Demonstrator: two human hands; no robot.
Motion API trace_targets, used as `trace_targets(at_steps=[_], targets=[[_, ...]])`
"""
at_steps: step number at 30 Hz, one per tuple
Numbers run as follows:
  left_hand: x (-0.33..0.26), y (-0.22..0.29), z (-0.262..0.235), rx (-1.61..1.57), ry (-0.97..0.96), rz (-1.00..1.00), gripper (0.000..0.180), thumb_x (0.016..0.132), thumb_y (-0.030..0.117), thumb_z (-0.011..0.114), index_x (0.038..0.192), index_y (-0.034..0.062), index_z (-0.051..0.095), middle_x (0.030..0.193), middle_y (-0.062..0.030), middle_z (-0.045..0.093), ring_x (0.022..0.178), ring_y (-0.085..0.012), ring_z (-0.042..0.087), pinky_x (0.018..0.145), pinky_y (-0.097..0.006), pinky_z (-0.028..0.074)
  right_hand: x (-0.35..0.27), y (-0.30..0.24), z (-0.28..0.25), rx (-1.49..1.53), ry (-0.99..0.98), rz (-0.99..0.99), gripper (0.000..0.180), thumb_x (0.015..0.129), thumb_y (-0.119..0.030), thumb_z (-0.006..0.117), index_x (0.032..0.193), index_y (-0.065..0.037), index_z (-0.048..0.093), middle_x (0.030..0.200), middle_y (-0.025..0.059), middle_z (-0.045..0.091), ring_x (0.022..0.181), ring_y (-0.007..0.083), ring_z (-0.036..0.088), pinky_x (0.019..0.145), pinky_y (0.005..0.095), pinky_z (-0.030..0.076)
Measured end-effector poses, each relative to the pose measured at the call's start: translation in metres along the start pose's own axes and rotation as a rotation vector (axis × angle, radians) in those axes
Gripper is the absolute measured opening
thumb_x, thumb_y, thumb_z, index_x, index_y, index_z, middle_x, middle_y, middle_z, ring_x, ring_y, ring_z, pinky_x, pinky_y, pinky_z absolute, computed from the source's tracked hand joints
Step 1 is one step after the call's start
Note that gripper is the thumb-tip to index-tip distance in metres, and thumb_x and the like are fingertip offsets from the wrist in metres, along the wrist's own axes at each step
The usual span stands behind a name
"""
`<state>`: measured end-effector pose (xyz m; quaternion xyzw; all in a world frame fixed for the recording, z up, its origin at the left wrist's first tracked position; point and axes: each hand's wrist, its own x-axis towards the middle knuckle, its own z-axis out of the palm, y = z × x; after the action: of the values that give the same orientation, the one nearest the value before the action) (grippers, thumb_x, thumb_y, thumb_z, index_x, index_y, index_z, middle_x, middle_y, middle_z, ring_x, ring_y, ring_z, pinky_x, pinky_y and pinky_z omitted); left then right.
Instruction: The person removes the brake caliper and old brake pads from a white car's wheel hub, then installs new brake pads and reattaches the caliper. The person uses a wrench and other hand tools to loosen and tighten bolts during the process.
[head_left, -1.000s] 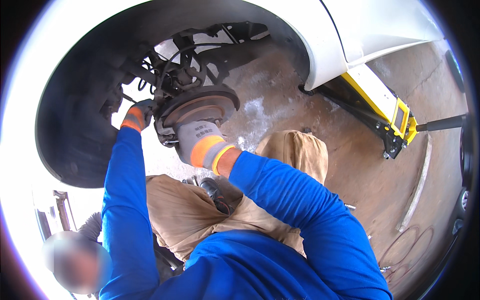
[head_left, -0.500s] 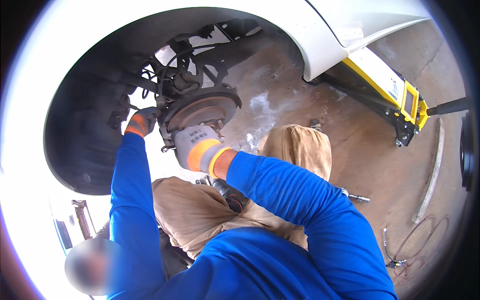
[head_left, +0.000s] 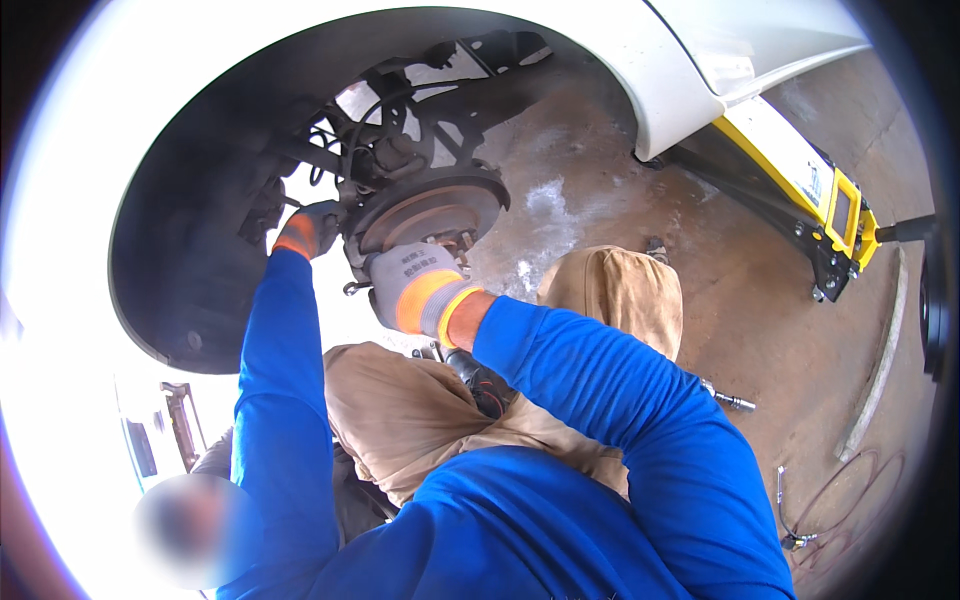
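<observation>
A rusty brake disc (head_left: 425, 220) with a dark backing plate sits in the open wheel well of a white car. My left hand (head_left: 312, 230), in a grey and orange glove, reaches behind the left side of the disc. Its fingers look curled against the dark parts there, and their tips are hidden. My right hand (head_left: 415, 285), gloved alike, is closed at the disc's near lower edge, by the wheel studs (head_left: 462, 243). What it grips is hidden under the palm. Just left of it, a small ring-shaped metal end (head_left: 352, 289) sticks out.
A yellow and black floor jack (head_left: 800, 180) reaches under the car at the right. On the brown floor lie a socket tool (head_left: 730, 399), a pale curved strip (head_left: 880, 355) and a thin reddish hose (head_left: 850, 490). Suspension arms and a coiled line (head_left: 320, 155) fill the wheel well.
The whole view has shifted, so the car and both arms appear slightly farther right. Both hands keep nearly the same places at the disc.
</observation>
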<state>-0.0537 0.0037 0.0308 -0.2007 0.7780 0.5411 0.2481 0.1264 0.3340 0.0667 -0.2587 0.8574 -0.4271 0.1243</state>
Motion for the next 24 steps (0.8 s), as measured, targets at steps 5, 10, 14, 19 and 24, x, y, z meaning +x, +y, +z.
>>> trace_targets(at_steps=[5, 10, 14, 19, 24], targets=[[-0.009, 0.022, 0.01, -0.004, 0.114, -0.198, 0.026, 0.094, 0.005, 0.041, 0.101, 0.0104, 0.065, 0.088, 0.0037, 0.061, 0.073, -0.002, 0.054, 0.055, -0.015, 0.044, -0.004, 0.0, -0.01, -0.005, -0.015, 0.021, 0.028, 0.086, -0.025, 0.055, 0.105, -0.007, 0.067, 0.097, 0.0174, 0.069, 0.093, 0.035, 0.066, 0.081, 0.0455, 0.051], [-0.009, 0.022, 0.027, 0.095, 0.259, -0.187, 0.022, 0.093, 0.005, 0.045, 0.101, 0.0122, 0.064, 0.086, 0.0034, 0.062, 0.067, -0.0017, 0.052, 0.056, -0.013, 0.045, -0.001, -0.001, -0.004, -0.002, -0.026, 0.017, 0.029, 0.086, -0.024, 0.056, 0.105, -0.007, 0.068, 0.097, 0.0178, 0.069, 0.092, 0.0353, 0.067, 0.081, 0.0458, 0.052], [-0.035, 0.022, 0.032, 0.45, 0.093, 0.351, 0.021, 0.088, 0.004, 0.049, 0.101, 0.009, 0.065, 0.086, -0.0012, 0.063, 0.071, -0.0083, 0.057, 0.062, -0.017, 0.047, 0.002, 0.004, -0.001, -0.003, 0.006, 0.007, 0.029, 0.086, -0.025, 0.056, 0.105, -0.007, 0.067, 0.097, 0.0178, 0.069, 0.092, 0.0348, 0.067, 0.081, 0.0453, 0.052], [-0.054, 0.023, 0.034, 1.237, 0.02, 0.607, 0.027, 0.085, 0.008, 0.053, 0.11, 0.0042, 0.064, 0.093, -0.0116, 0.066, 0.084, -0.0262, 0.064, 0.076, -0.033, 0.052, 0.001, 0.003, 0.0, -0.01, 0.017, 0.006, 0.028, 0.085, -0.025, 0.057, 0.103, -0.007, 0.068, 0.095, 0.0174, 0.07, 0.091, 0.0345, 0.067, 0.081, 0.0449, 0.052], [-0.027, -0.001, -0.001, 1.644, 0.142, 0.817, 0.033, 0.084, 0.014, 0.056, 0.116, 0.0099, 0.063, 0.106, -0.0174, 0.066, 0.098, -0.0381, 0.061, 0.085, -0.043, 0.05, 0.0, -0.005, 0.001, -0.009, 0.004, 0.016, 0.025, 0.085, -0.024, 0.056, 0.098, -0.008, 0.071, 0.095, 0.0172, 0.07, 0.091, 0.0343, 0.067, 0.081, 0.0446, 0.052]])
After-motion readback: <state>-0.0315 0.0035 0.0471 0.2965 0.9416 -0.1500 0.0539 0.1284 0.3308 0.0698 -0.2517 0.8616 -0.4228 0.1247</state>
